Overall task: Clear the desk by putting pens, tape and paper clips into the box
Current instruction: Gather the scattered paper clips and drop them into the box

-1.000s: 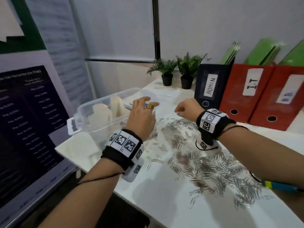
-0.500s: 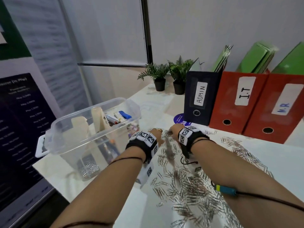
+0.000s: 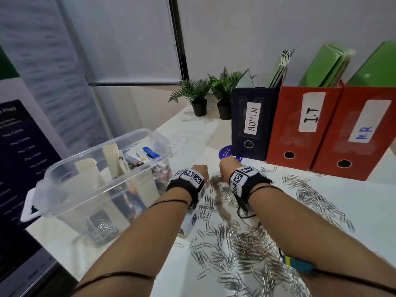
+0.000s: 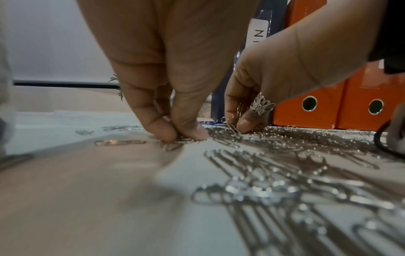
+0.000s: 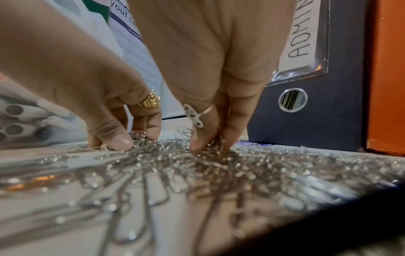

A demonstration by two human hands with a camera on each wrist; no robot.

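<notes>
Several silver paper clips (image 3: 246, 243) lie strewn over the white desk (image 3: 364, 206). Both hands reach down side by side at the far end of the pile. My left hand (image 3: 202, 171) pinches clips (image 4: 175, 140) between thumb and fingers against the desk. My right hand (image 3: 224, 170), wearing a silver ring, digs its fingertips (image 5: 197, 143) into the heap and pinches clips (image 4: 235, 129). The clear plastic box (image 3: 64, 174) stands to the left of the hands. It holds markers (image 3: 147, 155), cardboard dividers and a layer of clips (image 3: 102, 230) at the bottom.
A dark ADMIN binder (image 3: 252, 125) and two red binders (image 3: 304, 129) stand just behind the hands. Two small potted plants (image 3: 199, 97) sit at the back. A dark poster (image 3: 21, 157) stands left of the box. The desk's front edge runs below the box.
The left hand, which held a marker over the box, has come down to the clip pile, and a blue marker now lies in the box. The right hand has dropped onto the clips beside it.
</notes>
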